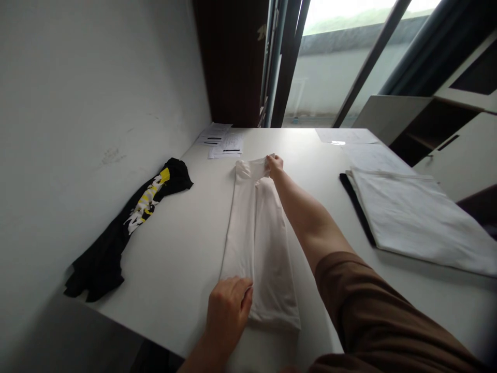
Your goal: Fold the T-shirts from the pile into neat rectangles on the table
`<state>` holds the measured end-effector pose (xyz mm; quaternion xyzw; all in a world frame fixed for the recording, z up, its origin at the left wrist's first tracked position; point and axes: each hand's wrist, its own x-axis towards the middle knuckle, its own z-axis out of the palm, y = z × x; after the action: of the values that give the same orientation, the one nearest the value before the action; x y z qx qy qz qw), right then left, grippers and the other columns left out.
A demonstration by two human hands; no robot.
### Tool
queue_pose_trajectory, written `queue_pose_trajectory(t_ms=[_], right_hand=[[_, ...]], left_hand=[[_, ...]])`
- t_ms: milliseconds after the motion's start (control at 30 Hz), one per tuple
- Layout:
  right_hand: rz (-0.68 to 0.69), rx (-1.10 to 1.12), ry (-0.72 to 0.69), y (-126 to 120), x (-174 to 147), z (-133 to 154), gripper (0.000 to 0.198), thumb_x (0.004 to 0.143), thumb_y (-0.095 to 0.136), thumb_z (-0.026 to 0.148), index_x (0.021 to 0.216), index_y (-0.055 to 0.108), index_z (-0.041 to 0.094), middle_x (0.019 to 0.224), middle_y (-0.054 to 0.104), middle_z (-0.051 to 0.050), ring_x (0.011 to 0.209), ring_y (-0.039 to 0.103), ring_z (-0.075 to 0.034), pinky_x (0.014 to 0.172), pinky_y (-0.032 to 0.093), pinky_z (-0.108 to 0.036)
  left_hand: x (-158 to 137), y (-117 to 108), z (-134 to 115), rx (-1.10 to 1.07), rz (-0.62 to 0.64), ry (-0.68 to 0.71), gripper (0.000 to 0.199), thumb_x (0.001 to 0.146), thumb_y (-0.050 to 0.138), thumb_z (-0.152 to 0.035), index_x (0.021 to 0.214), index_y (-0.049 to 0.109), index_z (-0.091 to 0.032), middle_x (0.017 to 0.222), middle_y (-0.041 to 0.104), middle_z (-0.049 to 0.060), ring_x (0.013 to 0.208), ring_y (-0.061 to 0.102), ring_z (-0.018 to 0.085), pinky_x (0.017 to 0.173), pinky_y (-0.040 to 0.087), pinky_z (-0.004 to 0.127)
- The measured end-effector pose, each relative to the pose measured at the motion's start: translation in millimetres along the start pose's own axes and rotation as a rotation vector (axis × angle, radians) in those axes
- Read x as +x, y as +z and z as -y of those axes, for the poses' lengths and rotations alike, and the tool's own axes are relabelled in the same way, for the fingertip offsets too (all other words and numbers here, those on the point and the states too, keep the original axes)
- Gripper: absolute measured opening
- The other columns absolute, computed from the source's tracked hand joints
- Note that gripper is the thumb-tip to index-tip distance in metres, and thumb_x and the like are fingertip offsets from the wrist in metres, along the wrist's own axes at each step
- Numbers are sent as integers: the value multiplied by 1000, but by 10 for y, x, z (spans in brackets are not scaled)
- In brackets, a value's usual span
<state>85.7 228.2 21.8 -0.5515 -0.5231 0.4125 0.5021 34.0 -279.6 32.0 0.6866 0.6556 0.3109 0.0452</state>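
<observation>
A white garment [271,248], folded into a long strip, lies lengthwise in front of me on the white table [186,254]. Its exact kind cannot be made out. My right hand [275,165] reaches to the far end and pinches the fabric at the far right corner, where it is slightly raised and creased. At the near left edge, my left hand [231,305] has its fingers bent over the cloth and the thumb close to them, gripping the edge. A fold line runs down the middle of the strip between the two hands.
A black garment [112,235] with a yellow and white print lies along the wall at left. Folded white cloth [423,217] over something black rests at right. Papers [227,142] lie at the far left, and clear sheets [349,136] at the far right. Beyond stands a glass door [322,77].
</observation>
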Motion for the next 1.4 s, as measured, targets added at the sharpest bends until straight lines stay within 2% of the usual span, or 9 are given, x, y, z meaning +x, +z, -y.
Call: queue_pose_trajectory(t_ms=[133, 300, 533, 767, 867, 967, 1100, 1200, 1400], right_hand=[[-109, -323, 53, -169, 62, -163, 16, 91, 55, 34, 91, 65, 21, 86, 69, -4, 85, 63, -20, 74, 51, -26], [-72, -630, 37, -303, 93, -324, 27, 95, 52, 41, 105, 69, 22, 112, 73, -13, 103, 66, -26, 89, 50, -34], [132, -858, 22, -421, 60, -400, 34, 92, 59, 35, 121, 70, 20, 123, 71, -15, 109, 66, -28, 87, 50, -33], [74, -953, -70, -553, -68, -428, 43, 97, 51, 40, 135, 57, 21, 123, 67, -15, 107, 63, -29, 89, 48, -37], [25, -974, -210, -553, -169, -390, 42, 98, 48, 36, 136, 55, 19, 131, 60, -18, 116, 56, -32, 93, 46, -42], [33, -965, -446, -451, -284, -307, 39, 100, 43, 32, 132, 57, 16, 135, 54, -21, 126, 46, -35, 102, 40, -47], [262, -887, -631, -156, -358, -205, 36, 101, 44, 35, 128, 63, 20, 136, 57, -17, 127, 47, -34, 107, 37, -48], [399, -796, -508, 100, -286, -159, 38, 100, 48, 39, 133, 61, 23, 127, 65, -12, 115, 58, -30, 100, 44, -41], [372, -752, -233, 438, -22, -87, 49, 95, 58, 44, 139, 58, 23, 125, 69, -11, 114, 63, -28, 98, 47, -38]], left_hand=[[-3, 63, -35, -33, 84, 49, 17, 100, 49, -19, 98, 66, -22, 83, 68, 3, 76, 62, 21, 72, 46, 35], [-53, 110, -34, -61, 147, 74, 16, 97, 53, -18, 107, 66, -22, 90, 68, 4, 83, 62, 24, 79, 47, 39], [-64, 115, -12, -39, 229, 84, 27, 95, 57, -19, 120, 63, -24, 99, 68, 5, 90, 61, 25, 86, 47, 41], [-71, 100, -13, -71, 304, 114, 18, 95, 55, -19, 110, 65, -24, 91, 67, 4, 85, 61, 23, 82, 46, 39], [-58, 64, -40, -90, 311, 140, 16, 96, 57, -27, 110, 65, -23, 91, 67, 4, 84, 61, 23, 80, 47, 39], [-43, 35, -57, -122, 313, 168, 23, 98, 55, -37, 112, 65, -22, 92, 67, 5, 83, 61, 24, 81, 48, 39], [-43, 38, -42, -164, 321, 137, 26, 104, 43, -30, 117, 65, -22, 94, 69, 6, 86, 63, 23, 83, 48, 39], [-48, 56, -15, -184, 293, 118, 30, 104, 39, -21, 118, 65, -21, 93, 70, 6, 85, 64, 22, 82, 49, 37], [-38, 92, 26, -239, 230, 71, 37, 100, 37, -13, 126, 63, -18, 83, 70, 5, 75, 63, 20, 72, 48, 32]])
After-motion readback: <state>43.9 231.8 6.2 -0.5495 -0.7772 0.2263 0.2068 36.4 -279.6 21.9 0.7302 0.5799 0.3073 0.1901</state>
